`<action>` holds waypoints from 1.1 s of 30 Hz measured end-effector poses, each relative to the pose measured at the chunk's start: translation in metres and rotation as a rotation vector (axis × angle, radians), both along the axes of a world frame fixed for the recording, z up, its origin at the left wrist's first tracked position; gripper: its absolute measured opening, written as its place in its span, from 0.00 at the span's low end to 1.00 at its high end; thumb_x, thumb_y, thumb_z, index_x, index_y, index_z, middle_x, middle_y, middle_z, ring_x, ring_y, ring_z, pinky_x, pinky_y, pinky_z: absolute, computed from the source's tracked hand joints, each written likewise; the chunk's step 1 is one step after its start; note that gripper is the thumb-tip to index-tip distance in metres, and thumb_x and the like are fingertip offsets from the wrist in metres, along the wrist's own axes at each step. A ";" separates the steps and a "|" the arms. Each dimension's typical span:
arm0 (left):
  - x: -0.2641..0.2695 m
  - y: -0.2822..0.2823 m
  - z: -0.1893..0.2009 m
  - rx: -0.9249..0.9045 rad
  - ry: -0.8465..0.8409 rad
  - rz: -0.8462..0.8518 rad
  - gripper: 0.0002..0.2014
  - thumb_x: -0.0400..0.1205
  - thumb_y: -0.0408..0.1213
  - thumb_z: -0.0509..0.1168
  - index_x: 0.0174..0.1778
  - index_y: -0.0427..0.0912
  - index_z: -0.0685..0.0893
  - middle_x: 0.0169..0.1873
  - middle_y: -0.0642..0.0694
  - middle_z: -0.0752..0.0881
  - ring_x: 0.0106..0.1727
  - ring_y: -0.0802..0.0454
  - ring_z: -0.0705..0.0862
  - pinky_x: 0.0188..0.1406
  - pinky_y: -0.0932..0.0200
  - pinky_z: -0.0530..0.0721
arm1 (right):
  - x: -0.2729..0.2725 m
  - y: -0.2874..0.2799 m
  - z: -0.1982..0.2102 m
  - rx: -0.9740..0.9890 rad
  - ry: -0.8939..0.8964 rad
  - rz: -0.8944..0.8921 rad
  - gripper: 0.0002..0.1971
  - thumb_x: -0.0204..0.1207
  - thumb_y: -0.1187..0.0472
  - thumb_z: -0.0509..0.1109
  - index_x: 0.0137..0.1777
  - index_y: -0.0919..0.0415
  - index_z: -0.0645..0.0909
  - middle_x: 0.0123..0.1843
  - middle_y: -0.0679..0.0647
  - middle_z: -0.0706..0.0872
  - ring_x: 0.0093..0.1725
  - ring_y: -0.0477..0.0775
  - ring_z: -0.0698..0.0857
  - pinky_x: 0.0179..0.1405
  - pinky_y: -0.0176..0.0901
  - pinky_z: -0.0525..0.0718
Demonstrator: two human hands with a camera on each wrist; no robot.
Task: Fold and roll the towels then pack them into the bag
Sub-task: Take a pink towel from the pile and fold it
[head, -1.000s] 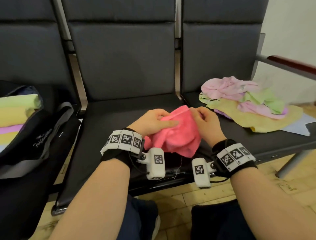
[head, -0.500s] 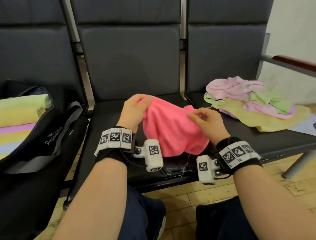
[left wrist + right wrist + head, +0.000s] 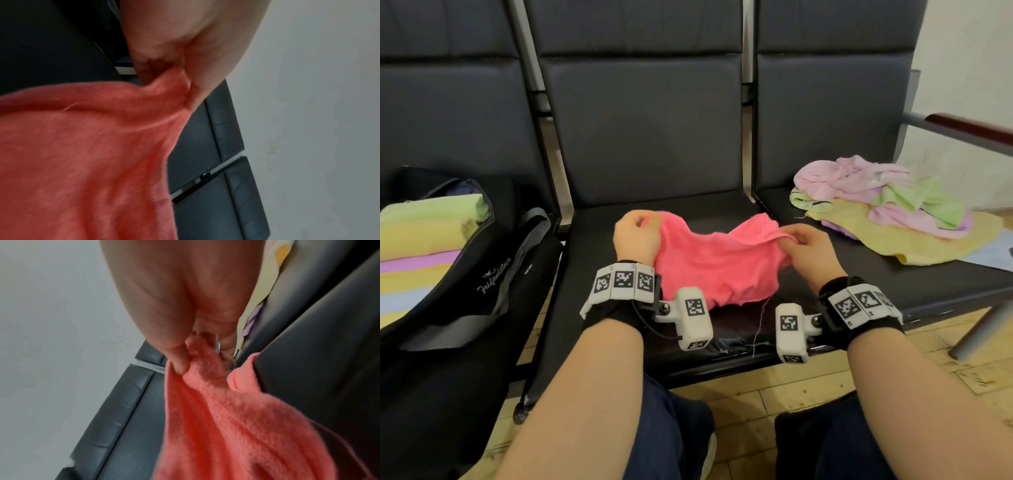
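Note:
A bright pink towel (image 3: pixel 717 262) hangs spread between both hands over the middle seat (image 3: pixel 671 209). My left hand (image 3: pixel 637 236) pinches its left top corner; the left wrist view shows the pink towel (image 3: pixel 82 146) caught between thumb and fingers (image 3: pixel 164 53). My right hand (image 3: pixel 804 246) pinches the right top edge, and in the right wrist view the pink towel (image 3: pixel 236 418) is clamped under the thumb (image 3: pixel 176 361). On the left seat lies an open black bag (image 3: pixel 465 274) holding several rolled towels (image 3: pixel 424 233). A pile of loose towels (image 3: pixel 887 212) lies on the right seat.
Dark padded seat backs (image 3: pixel 643 123) rise just behind the hands. A wooden armrest (image 3: pixel 969 130) on a metal bar borders the right seat. The grey bag strap (image 3: pixel 517 253) drapes over the bag's side. My knees (image 3: pixel 671 438) are at the seat's front edge above the wooden floor.
The hands have moved apart, the left one going left, and the bunched pink towel has opened out wide between them and dropped lower over the seat.

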State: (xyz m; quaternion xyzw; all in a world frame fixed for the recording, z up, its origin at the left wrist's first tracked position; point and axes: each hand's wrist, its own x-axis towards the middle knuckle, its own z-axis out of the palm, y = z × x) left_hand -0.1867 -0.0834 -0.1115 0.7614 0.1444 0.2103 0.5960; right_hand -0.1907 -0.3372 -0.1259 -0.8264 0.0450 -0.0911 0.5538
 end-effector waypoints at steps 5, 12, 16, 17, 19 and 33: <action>-0.007 -0.030 0.000 0.191 0.060 -0.472 0.08 0.71 0.44 0.76 0.44 0.54 0.88 0.49 0.55 0.89 0.56 0.57 0.85 0.66 0.52 0.80 | -0.013 0.029 0.016 0.014 -0.118 0.282 0.14 0.77 0.68 0.70 0.43 0.45 0.87 0.48 0.49 0.87 0.51 0.42 0.84 0.53 0.32 0.80; -0.018 -0.045 0.006 0.194 0.009 -0.669 0.04 0.81 0.33 0.68 0.50 0.40 0.86 0.36 0.50 0.87 0.34 0.68 0.83 0.37 0.71 0.79 | -0.011 0.039 0.013 0.110 -0.141 0.276 0.11 0.72 0.69 0.76 0.52 0.73 0.82 0.47 0.66 0.86 0.47 0.54 0.84 0.51 0.49 0.83; -0.014 -0.039 0.008 0.123 -0.058 -0.590 0.11 0.84 0.28 0.60 0.47 0.49 0.84 0.45 0.48 0.86 0.46 0.57 0.83 0.54 0.62 0.80 | -0.008 0.039 0.006 0.117 -0.026 0.294 0.09 0.75 0.71 0.73 0.54 0.69 0.83 0.46 0.57 0.85 0.47 0.52 0.83 0.54 0.47 0.83; -0.012 -0.038 0.007 0.094 -0.036 -0.560 0.13 0.83 0.27 0.60 0.47 0.51 0.83 0.47 0.46 0.86 0.48 0.54 0.83 0.57 0.57 0.80 | -0.008 0.041 0.007 0.145 -0.016 0.294 0.06 0.76 0.70 0.72 0.51 0.66 0.84 0.44 0.56 0.85 0.45 0.51 0.83 0.52 0.47 0.83; -0.010 -0.037 0.007 0.053 0.013 -0.516 0.14 0.82 0.25 0.59 0.49 0.49 0.82 0.50 0.43 0.85 0.52 0.49 0.82 0.61 0.51 0.80 | -0.008 0.042 0.009 0.215 -0.025 0.278 0.02 0.78 0.66 0.72 0.45 0.60 0.82 0.40 0.55 0.85 0.40 0.49 0.83 0.42 0.42 0.82; -0.019 -0.040 0.012 0.069 -0.098 -0.549 0.02 0.78 0.34 0.71 0.42 0.46 0.88 0.37 0.53 0.87 0.41 0.59 0.84 0.49 0.61 0.82 | -0.016 0.040 0.015 0.141 -0.049 0.414 0.10 0.75 0.65 0.75 0.52 0.71 0.85 0.42 0.61 0.90 0.43 0.48 0.87 0.47 0.38 0.85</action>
